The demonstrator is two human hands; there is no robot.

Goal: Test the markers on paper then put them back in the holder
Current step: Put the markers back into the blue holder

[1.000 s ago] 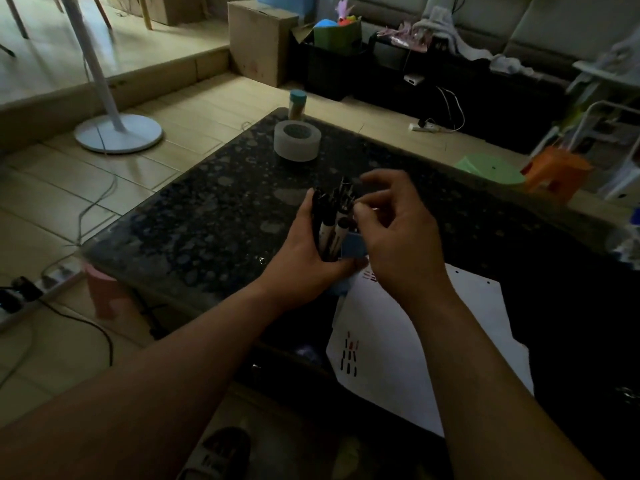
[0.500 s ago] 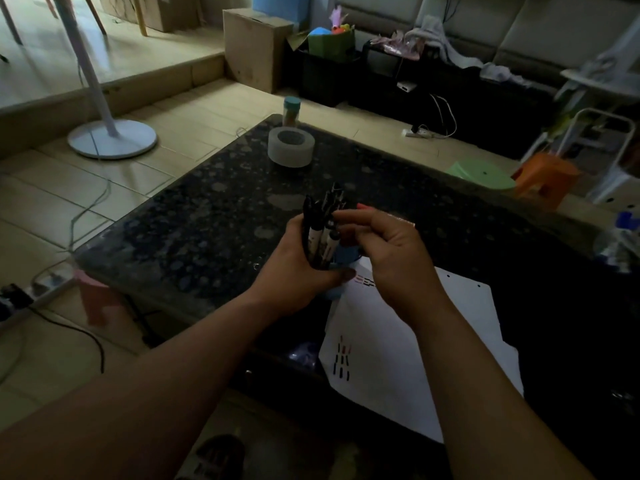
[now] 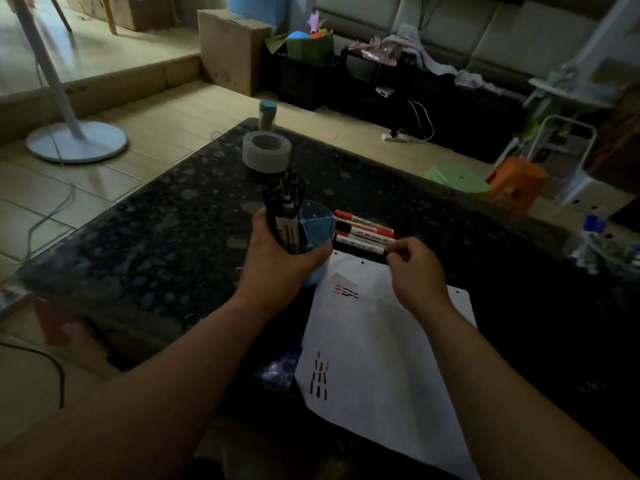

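Right hand (image 3: 414, 268) shifted to table markers (image 3: 363, 233), pinching one | left hand (image 3: 277, 258) grips holder (image 3: 317, 226) beside paper (image 3: 381, 358) edge

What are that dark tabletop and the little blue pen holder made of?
The tabletop looks like polished stone, perhaps granite: black with pale speckles and a glossy sheen. The blue holder seems to be matte plastic, with thin, evenly coloured moulded walls dividing it into compartments. Neither is certain from looks alone.
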